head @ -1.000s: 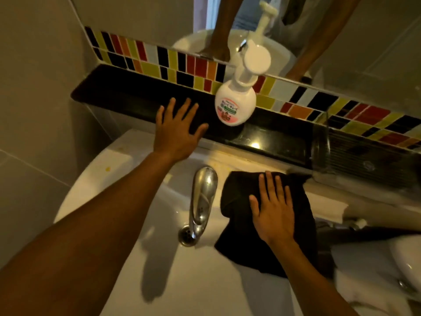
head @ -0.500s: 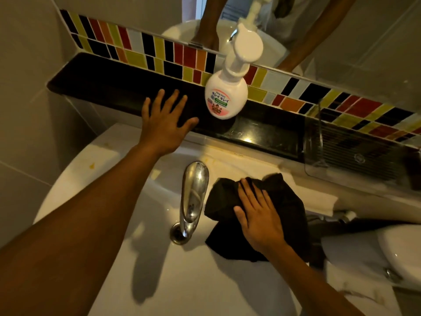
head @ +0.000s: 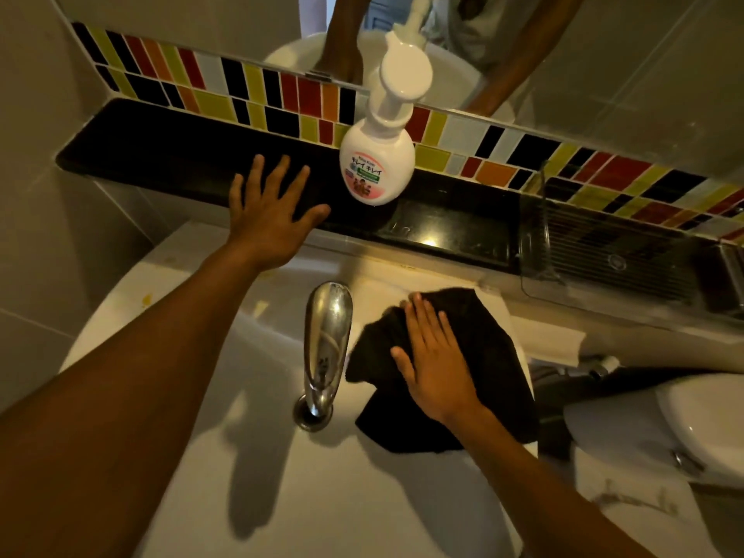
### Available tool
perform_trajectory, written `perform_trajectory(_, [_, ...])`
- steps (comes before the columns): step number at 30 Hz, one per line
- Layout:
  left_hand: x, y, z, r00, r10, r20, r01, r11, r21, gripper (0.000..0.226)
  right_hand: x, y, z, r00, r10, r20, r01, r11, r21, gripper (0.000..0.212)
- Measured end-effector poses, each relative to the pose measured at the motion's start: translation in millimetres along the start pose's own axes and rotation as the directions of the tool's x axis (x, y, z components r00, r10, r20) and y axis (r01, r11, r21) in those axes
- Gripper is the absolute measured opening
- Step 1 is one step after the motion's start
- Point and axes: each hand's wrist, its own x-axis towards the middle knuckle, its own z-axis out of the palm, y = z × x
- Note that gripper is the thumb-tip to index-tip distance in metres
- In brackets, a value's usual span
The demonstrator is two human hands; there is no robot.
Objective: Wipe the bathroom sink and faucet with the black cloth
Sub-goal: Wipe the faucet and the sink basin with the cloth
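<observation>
Over the sink (head: 169,416), faucet (head: 327,344) spout toward viewer

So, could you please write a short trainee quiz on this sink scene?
1. True or false: the right hand lies flat on the cloth.
2. What stands on the black ledge behind the faucet? A) cup B) soap bottle C) brush
3. Fill in: the left hand rests at the ledge's ____ edge.

Key: 1 true; 2 B, the soap bottle; 3 front.
</observation>
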Motion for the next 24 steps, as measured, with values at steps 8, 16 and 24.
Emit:
perform_trajectory(8, [-2.7,1.7,-1.0,1.0,-0.028,0.014,0.029,0.999,-0.035,0.067,-10.7,-8.5,7.1,0.915,0.354,-0.194,-0.309,0.923,0.23,0.053])
perform_trajectory(16, [-0.9,1.3,1.0,1.0,-0.025,0.014,0.026,0.998,-0.052,0.067,39.2,-20.6,7.2,0.979,-0.062,-0.192,0.12,0.944,0.306,0.047])
perform_trajectory(24, [-1.6,1.6,-0.1,1.0,-0.029,0.009,0.029,0.999,-0.04,0.066,13.9,-5.1,-14.4,0.96,0.055,-0.276,0.005,0.977,0.212,0.055])
